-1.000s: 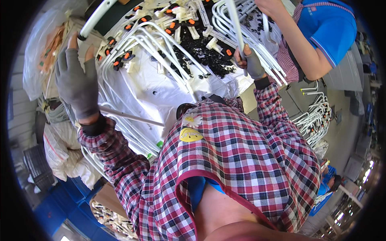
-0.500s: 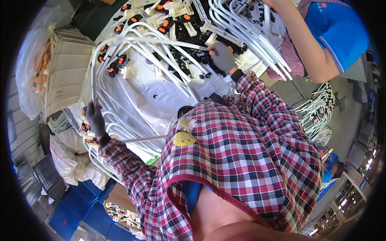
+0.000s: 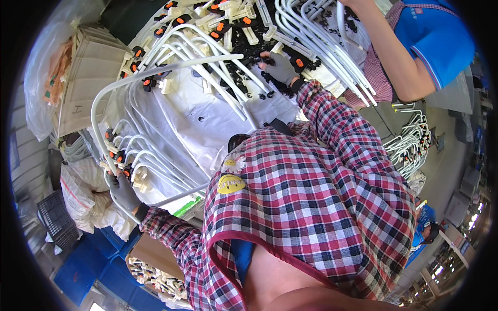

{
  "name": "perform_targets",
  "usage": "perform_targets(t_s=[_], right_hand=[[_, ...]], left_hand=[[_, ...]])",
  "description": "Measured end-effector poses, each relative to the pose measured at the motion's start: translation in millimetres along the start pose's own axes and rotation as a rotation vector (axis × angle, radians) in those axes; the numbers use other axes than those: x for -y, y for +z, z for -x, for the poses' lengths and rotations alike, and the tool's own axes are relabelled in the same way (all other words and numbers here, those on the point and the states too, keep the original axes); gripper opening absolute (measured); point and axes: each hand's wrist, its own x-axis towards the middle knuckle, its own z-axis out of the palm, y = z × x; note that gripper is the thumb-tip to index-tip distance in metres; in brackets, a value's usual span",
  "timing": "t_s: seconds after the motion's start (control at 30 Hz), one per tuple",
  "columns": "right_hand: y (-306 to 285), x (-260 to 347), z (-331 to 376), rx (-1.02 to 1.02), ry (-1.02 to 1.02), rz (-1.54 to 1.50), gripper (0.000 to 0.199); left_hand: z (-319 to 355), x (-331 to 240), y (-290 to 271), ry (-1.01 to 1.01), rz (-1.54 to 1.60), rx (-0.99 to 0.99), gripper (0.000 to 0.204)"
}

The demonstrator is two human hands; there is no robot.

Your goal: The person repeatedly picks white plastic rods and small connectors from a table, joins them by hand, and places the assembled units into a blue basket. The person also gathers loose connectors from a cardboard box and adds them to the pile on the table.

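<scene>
My left hand, in a grey glove, grips one end of a long white bent tube at the table's lower left edge. The tube arcs up and runs right over the white-covered table. Further white tubes with orange-and-black clips lie under it. My gloved right hand reaches far across and rests, fingers curled, in a pile of small black parts. Whether it holds one is hidden. My red plaid sleeves cover both forearms.
A co-worker in a blue top stands at the upper right, an arm over a bundle of white tubes. Flattened cartons and a plastic bag lie at the left. Blue crates and white sacks stand below the table.
My left hand dropped from the upper left to the table's lower left edge, taking the tube. My right hand moved left into the black parts pile.
</scene>
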Motion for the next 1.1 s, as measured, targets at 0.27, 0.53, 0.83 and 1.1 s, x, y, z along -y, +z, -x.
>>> perform_targets(t_s=[0.27, 0.53, 0.83, 1.1], right_hand=[[-14, 3, 3, 0.014, 0.449, -0.670, 0.012], [-9, 25, 22, 0.113, 0.286, -0.836, 0.021], [-78, 54, -22, 0.565, -0.074, -0.080, 0.046], [-80, 224, -107, -0.240, -0.625, 0.541, 0.026]], left_hand=[[-43, -36, 60, 0.189, 0.014, 0.154, 0.021], [-45, -50, 65, 0.215, -0.022, 0.233, 0.023], [-50, -59, 77, 0.286, -0.023, 0.353, 0.030], [-9, -208, 204, 0.835, -0.206, 0.450, 0.060]])
